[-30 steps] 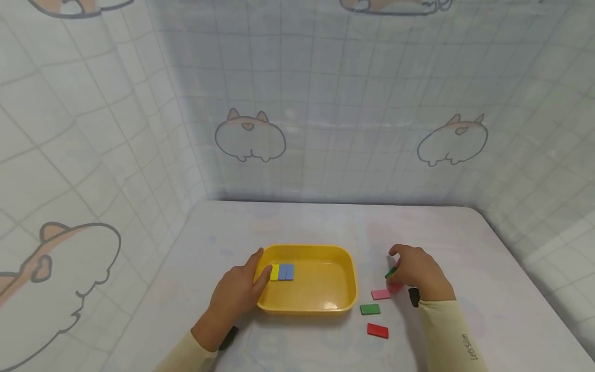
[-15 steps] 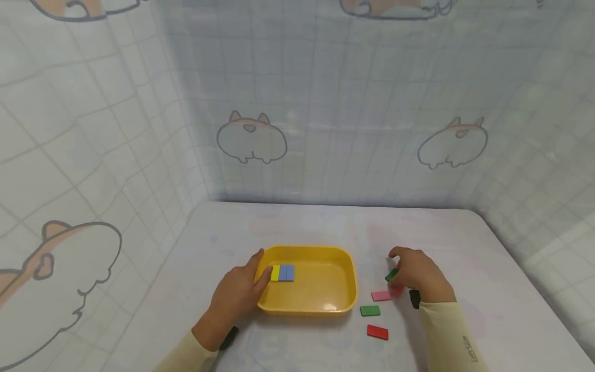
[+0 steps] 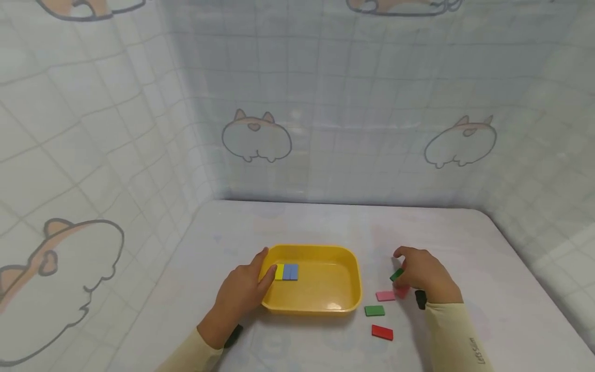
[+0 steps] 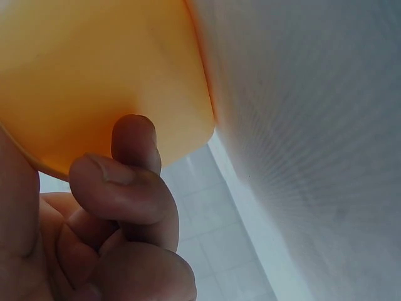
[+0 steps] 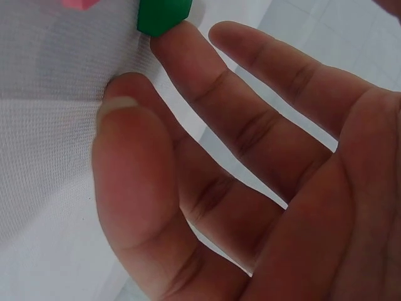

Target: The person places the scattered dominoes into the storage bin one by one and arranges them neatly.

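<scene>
My left hand (image 3: 241,289) grips the left rim of a yellow tray (image 3: 313,310), thumb over the inside and fingers against the outer wall. In the left wrist view, curled fingers (image 4: 135,194) meet the tray's wall (image 4: 81,75). Inside the tray, a yellow tile (image 3: 279,272) and two blue tiles (image 3: 290,272) lie side by side. My right hand (image 3: 426,274) is low over the table at the right, fingers loosely bent. One fingertip touches a green tile (image 5: 164,15) in the right wrist view; no tile shows between thumb and forefinger. A reddish tile (image 3: 402,292) is partly hidden under this hand.
Between tray and right hand lie a pink tile (image 3: 385,296), another green tile (image 3: 374,310) and a red tile (image 3: 382,332). The white table (image 3: 307,222) meets a patterned cloth backdrop (image 3: 344,129) at the back and sides.
The whole head view has shifted slightly, so everything appears a little further right. Hands, tray and tiles keep nearly the same places relative to each other.
</scene>
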`<state>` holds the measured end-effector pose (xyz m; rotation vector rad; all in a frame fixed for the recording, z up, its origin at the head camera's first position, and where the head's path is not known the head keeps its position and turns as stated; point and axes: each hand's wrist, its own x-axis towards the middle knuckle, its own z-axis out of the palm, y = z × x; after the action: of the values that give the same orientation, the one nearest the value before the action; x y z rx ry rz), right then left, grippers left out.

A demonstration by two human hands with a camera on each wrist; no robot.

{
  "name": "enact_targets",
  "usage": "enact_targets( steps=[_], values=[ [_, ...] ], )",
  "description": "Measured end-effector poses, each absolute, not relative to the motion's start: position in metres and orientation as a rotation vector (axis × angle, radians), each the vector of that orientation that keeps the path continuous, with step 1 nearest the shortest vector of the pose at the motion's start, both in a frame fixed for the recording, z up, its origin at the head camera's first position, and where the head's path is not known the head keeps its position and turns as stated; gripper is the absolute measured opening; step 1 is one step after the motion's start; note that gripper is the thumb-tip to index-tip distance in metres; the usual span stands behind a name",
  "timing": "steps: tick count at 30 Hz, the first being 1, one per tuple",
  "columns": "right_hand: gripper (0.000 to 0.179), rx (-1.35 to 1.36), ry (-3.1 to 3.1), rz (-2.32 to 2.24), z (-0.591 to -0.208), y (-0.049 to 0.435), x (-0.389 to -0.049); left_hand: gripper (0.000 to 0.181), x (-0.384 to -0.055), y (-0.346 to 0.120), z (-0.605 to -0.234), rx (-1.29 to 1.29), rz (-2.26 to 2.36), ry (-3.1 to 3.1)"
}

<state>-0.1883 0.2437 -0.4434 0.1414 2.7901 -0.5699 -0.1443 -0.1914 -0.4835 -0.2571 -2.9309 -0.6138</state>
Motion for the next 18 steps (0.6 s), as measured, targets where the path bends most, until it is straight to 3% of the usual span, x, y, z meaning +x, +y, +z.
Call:
enact_targets(
  steps=[18],
  values=[
    [0.076, 0.116, 2.799, -0.510, -0.4427, 0.2450, -0.1920, 0.071, -0.1442, -0.1913, -0.4827, -0.251, -0.614, -2.935]
  ],
)
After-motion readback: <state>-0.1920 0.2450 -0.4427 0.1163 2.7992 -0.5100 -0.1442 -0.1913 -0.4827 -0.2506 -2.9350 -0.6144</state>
